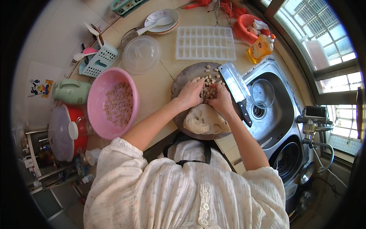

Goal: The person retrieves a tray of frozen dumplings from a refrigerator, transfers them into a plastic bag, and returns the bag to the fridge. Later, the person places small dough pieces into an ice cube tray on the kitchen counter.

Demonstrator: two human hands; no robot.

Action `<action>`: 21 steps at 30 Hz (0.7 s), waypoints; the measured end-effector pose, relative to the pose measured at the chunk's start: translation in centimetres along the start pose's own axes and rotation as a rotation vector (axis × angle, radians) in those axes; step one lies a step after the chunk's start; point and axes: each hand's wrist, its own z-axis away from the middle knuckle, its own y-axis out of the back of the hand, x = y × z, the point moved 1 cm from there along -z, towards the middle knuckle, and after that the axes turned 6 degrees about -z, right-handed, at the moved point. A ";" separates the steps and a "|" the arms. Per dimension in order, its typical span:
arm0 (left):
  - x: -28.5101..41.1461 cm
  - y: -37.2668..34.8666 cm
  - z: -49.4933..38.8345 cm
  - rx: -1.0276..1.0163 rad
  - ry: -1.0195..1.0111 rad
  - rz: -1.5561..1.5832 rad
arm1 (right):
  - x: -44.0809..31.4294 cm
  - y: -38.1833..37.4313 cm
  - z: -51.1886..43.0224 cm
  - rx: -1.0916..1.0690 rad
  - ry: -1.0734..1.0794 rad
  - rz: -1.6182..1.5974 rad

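Observation:
On a round cutting board (pixel 180 77), my left hand (pixel 192 93) and my right hand (pixel 221 98) cup a heap of small cut dough pieces (pixel 208 94) from both sides. A few loose pieces lie beyond my fingertips. A large lump of dough (pixel 204 120) rests on the board's near part, just below my hands. The cleaver (pixel 234 83) lies on the board's right edge, its black handle pointing towards me over the sink's rim. To the left, a pink plastic basin (pixel 135 106) holds many similar small pieces spread over its bottom.
A white compartment tray (pixel 205 43) lies behind the board. The steel sink (pixel 286 114), holding a glass bowl (pixel 262 93), is at right; a dish soap bottle (pixel 259 49) stands behind it. A clear lid (pixel 141 54), stacked plates (pixel 168 21) and a green jug (pixel 73 91) are at left.

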 end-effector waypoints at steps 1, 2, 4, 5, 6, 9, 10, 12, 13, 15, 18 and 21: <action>0.0 -0.3 -0.2 0.030 0.004 0.052 | 0.1 -0.4 0.0 0.041 -0.032 -0.061; 0.0 -0.7 -0.3 0.059 0.009 0.103 | 0.1 -1.0 0.1 0.084 -0.064 -0.123; -0.2 -2.0 -0.5 0.125 0.004 0.181 | 0.7 -1.7 0.2 0.121 -0.154 -0.263; -0.3 -2.6 -0.6 0.164 -0.004 0.204 | 1.7 -2.3 0.0 0.116 -0.207 -0.346; -0.2 -3.1 -0.7 0.204 -0.010 0.233 | 2.3 -2.4 0.0 0.111 -0.263 -0.423; 0.7 -2.1 -0.8 -0.085 0.200 0.703 | -1.2 -0.3 0.6 0.043 -0.440 -0.920; 0.9 -2.0 -0.7 -0.123 0.261 0.860 | -2.0 0.0 0.8 0.022 -0.496 -1.075; 1.4 -1.8 -0.9 -0.195 0.374 1.177 | -2.8 0.1 0.8 0.072 -0.544 -1.159; 1.4 -1.5 -1.0 -0.252 0.358 1.200 | -2.8 0.1 0.8 0.109 -0.552 -1.174; 1.6 -1.6 -1.2 -0.287 0.366 1.301 | -1.9 0.0 1.0 0.167 -0.548 -1.177; 2.2 -1.6 -1.1 -0.302 0.399 1.394 | -2.2 0.1 1.0 0.208 -0.558 -1.116; 2.5 -1.3 -1.3 -0.241 0.392 1.402 | -3.3 0.2 0.0 0.247 -0.538 -1.096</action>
